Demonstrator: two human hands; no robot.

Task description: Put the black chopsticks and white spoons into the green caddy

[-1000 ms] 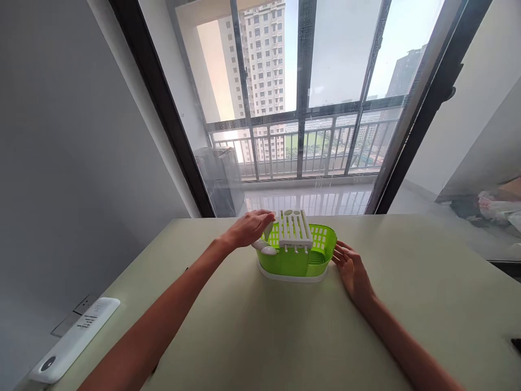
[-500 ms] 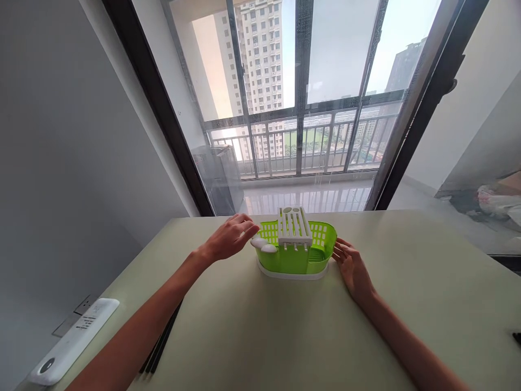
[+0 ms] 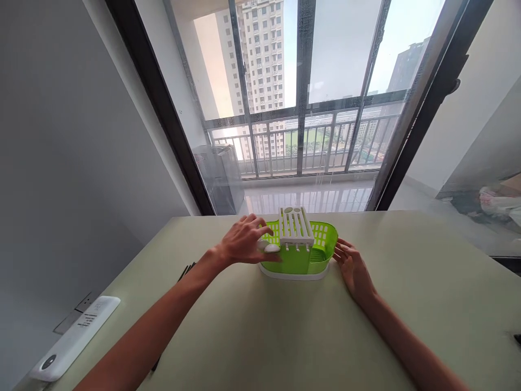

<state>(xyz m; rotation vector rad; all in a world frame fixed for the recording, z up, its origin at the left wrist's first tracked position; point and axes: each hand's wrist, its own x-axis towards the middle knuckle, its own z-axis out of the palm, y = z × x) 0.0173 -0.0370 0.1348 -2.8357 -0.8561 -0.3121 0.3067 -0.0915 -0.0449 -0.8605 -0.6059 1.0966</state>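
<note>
A lime-green plastic drainer basket (image 3: 295,260) stands upright on a white base, with a white slotted rack (image 3: 296,225) across its top and small hooks along the rack's front. At the basket's left end lie white rounded pieces (image 3: 272,248) that look like spoon bowls. My left hand (image 3: 246,239) reaches around them, fingers spread over the rim and thumb along the front; whether it touches them I cannot tell. Against the basket's right end rest the fingers of my right hand (image 3: 352,269), stretched out and gripping nothing.
Thin black sticks (image 3: 187,270), like chopsticks, lie partly hidden under my left forearm. A long white case (image 3: 79,336) is at the table's left edge. Beyond the pale green table (image 3: 293,331) stands a glass door. Something black (image 3: 517,339) shows at the right edge.
My left hand has moved right, from beside the basket's left rim to around the white pieces, and its fingers have spread wider. My right hand stays in place.
</note>
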